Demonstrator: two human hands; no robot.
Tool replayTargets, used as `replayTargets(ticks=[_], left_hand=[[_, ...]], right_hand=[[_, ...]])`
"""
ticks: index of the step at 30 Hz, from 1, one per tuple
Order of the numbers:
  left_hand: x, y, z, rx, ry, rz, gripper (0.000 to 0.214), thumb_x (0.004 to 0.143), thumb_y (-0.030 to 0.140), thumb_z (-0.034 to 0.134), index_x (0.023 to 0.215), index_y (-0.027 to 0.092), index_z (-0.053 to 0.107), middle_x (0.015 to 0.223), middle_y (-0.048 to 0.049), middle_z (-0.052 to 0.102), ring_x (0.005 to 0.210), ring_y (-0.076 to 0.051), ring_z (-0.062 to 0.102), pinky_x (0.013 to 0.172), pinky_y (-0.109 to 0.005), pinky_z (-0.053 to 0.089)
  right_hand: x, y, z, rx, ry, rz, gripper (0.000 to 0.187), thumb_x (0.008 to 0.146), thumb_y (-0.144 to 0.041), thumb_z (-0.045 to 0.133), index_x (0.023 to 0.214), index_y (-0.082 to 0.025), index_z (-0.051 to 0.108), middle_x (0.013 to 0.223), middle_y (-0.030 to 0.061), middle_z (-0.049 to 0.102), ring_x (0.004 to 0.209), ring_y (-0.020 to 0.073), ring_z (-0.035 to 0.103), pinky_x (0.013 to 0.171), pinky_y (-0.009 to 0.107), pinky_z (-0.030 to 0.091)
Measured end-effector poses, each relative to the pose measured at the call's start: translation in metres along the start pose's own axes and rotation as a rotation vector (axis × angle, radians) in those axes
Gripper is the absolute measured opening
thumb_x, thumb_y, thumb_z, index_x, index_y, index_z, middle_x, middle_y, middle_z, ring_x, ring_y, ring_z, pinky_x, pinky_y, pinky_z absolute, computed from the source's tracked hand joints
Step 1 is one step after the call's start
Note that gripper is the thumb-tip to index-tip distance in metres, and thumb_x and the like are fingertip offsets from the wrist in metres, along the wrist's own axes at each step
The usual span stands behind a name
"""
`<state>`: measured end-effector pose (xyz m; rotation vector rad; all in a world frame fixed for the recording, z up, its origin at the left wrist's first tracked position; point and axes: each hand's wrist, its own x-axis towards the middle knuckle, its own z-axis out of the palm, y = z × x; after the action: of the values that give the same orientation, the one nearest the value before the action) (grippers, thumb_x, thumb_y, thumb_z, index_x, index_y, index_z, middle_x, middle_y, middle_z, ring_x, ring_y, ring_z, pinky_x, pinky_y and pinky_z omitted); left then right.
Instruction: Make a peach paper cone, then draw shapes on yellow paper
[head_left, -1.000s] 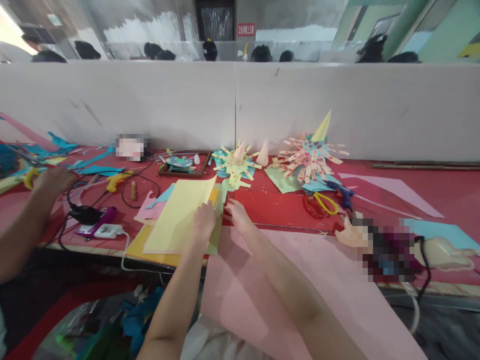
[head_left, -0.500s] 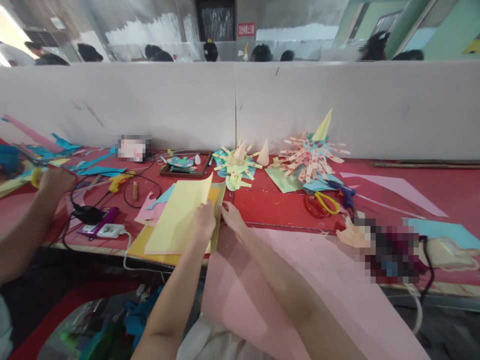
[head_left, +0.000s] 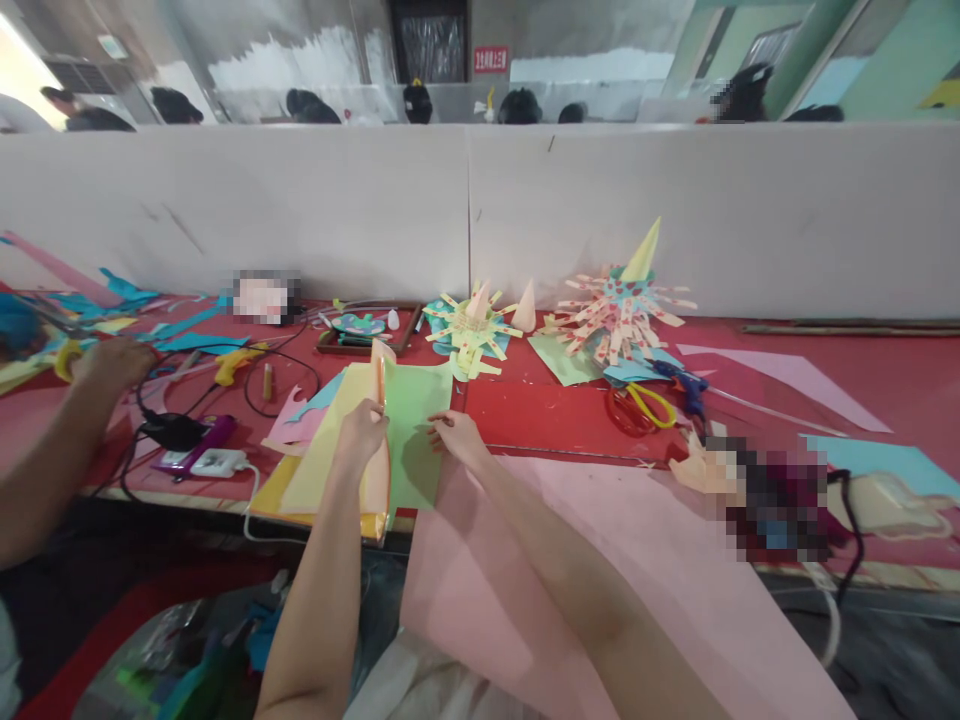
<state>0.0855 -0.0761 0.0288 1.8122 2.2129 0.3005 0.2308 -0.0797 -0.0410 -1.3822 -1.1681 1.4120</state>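
Note:
My left hand [head_left: 364,432] is closed on the lifted edge of some coloured paper sheets [head_left: 322,462], pale yellow on the left with a peach and orange edge bent upright. Under that raised edge a light green sheet [head_left: 416,430] lies exposed on the table. At the green sheet's right side is my right hand [head_left: 459,437], its fingers slightly curled and apart, with nothing seen in them. A large pink sheet [head_left: 555,560] spreads beneath my right forearm, reaching over the table's front edge.
Spiky paper models [head_left: 626,310] stand at the back, near a small brown tray [head_left: 330,347]. Scissors with red and yellow handles [head_left: 651,408] and a blue glue gun [head_left: 682,385] lie to the right. On the left are a power strip [head_left: 191,450], cables and a co-worker's arm [head_left: 64,460].
My left hand has moved left, pulling the sheets' edge back and uncovering the green sheet. My right hand has shifted slightly, its fingers now off the sheets' edge.

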Motion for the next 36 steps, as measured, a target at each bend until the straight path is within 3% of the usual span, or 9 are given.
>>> replayTargets(ticks=[5, 8, 10, 16, 20, 23, 29, 33, 36], left_hand=[[0.001, -0.007, -0.008, -0.051, 0.07, -0.011, 0.019, 0.078, 0.021, 0.044, 0.094, 0.02, 0.054, 0.099, -0.005, 0.065, 0.092, -0.018, 0.06, 0.074, -0.024, 0.044], [0.001, -0.009, -0.006, -0.072, 0.082, -0.01, 0.021, 0.079, 0.022, 0.043, 0.096, 0.021, 0.054, 0.096, -0.0049, 0.065, 0.09, -0.02, 0.061, 0.073, -0.025, 0.044], [0.0, -0.009, -0.004, -0.083, 0.08, -0.004, 0.022, 0.078, 0.022, 0.043, 0.097, 0.022, 0.054, 0.092, -0.0047, 0.066, 0.087, -0.02, 0.061, 0.071, -0.026, 0.045], [0.001, -0.005, 0.0, -0.097, 0.058, 0.027, 0.024, 0.079, 0.02, 0.041, 0.099, 0.021, 0.055, 0.088, -0.0057, 0.066, 0.082, -0.02, 0.062, 0.067, -0.026, 0.045], [0.001, 0.002, 0.004, -0.095, 0.033, 0.067, 0.023, 0.078, 0.02, 0.043, 0.097, 0.021, 0.057, 0.094, -0.0053, 0.066, 0.088, -0.019, 0.061, 0.072, -0.025, 0.044], [0.0, 0.008, 0.011, -0.098, 0.005, 0.106, 0.022, 0.079, 0.021, 0.044, 0.096, 0.021, 0.058, 0.096, -0.0042, 0.067, 0.091, -0.019, 0.061, 0.075, -0.024, 0.044], [-0.006, 0.017, 0.02, -0.083, -0.065, 0.182, 0.026, 0.083, 0.022, 0.037, 0.099, 0.022, 0.058, 0.104, -0.0033, 0.065, 0.097, -0.017, 0.058, 0.08, -0.023, 0.043], [-0.014, 0.023, 0.025, -0.029, -0.096, 0.209, 0.038, 0.077, 0.013, 0.042, 0.114, 0.02, 0.05, 0.12, -0.0068, 0.056, 0.105, -0.02, 0.054, 0.085, -0.028, 0.042], [-0.02, 0.031, 0.031, 0.004, -0.117, 0.265, 0.044, 0.076, 0.007, 0.04, 0.118, 0.02, 0.047, 0.129, -0.0077, 0.048, 0.111, -0.02, 0.05, 0.09, -0.027, 0.039]], right_hand=[[-0.002, 0.001, 0.008, 0.026, -0.013, -0.001, 0.021, 0.072, -0.014, 0.049, 0.086, -0.018, 0.063, 0.089, 0.0067, 0.065, 0.082, 0.0181, 0.062, 0.067, 0.027, 0.051], [-0.007, -0.007, 0.002, 0.037, 0.119, -0.036, 0.04, 0.069, -0.014, 0.052, 0.108, -0.02, 0.055, 0.121, 0.0067, 0.053, 0.113, 0.0205, 0.047, 0.086, 0.028, 0.044], [-0.009, -0.014, -0.002, 0.065, 0.173, -0.045, 0.049, 0.07, -0.015, 0.051, 0.118, -0.022, 0.047, 0.127, 0.0063, 0.048, 0.119, 0.0195, 0.041, 0.088, 0.027, 0.042], [-0.006, -0.02, -0.005, 0.14, 0.103, 0.011, 0.037, 0.073, -0.014, 0.046, 0.108, -0.02, 0.055, 0.105, 0.006, 0.062, 0.094, 0.0166, 0.06, 0.072, 0.025, 0.049], [0.0, -0.01, -0.002, 0.124, 0.091, 0.013, 0.027, 0.072, -0.016, 0.049, 0.096, -0.015, 0.062, 0.1, 0.008, 0.064, 0.09, 0.0169, 0.06, 0.076, 0.026, 0.048], [0.001, -0.005, 0.001, 0.109, 0.106, -0.019, 0.022, 0.075, -0.019, 0.049, 0.093, -0.018, 0.062, 0.099, 0.0056, 0.064, 0.091, 0.015, 0.059, 0.079, 0.025, 0.046], [0.002, -0.001, 0.007, 0.133, -0.014, 0.036, 0.028, 0.084, -0.039, 0.041, 0.079, -0.018, 0.058, 0.07, 0.0035, 0.062, 0.062, 0.0141, 0.061, 0.057, 0.026, 0.051], [0.006, 0.006, 0.012, 0.121, -0.056, 0.074, 0.016, 0.082, -0.03, 0.044, 0.09, -0.019, 0.053, 0.065, 0.0007, 0.059, 0.053, 0.0139, 0.059, 0.05, 0.026, 0.051], [0.008, 0.01, 0.017, 0.086, -0.077, 0.063, 0.027, 0.077, -0.019, 0.049, 0.103, -0.021, 0.049, 0.062, -0.002, 0.059, 0.048, 0.0136, 0.057, 0.048, 0.026, 0.05]])
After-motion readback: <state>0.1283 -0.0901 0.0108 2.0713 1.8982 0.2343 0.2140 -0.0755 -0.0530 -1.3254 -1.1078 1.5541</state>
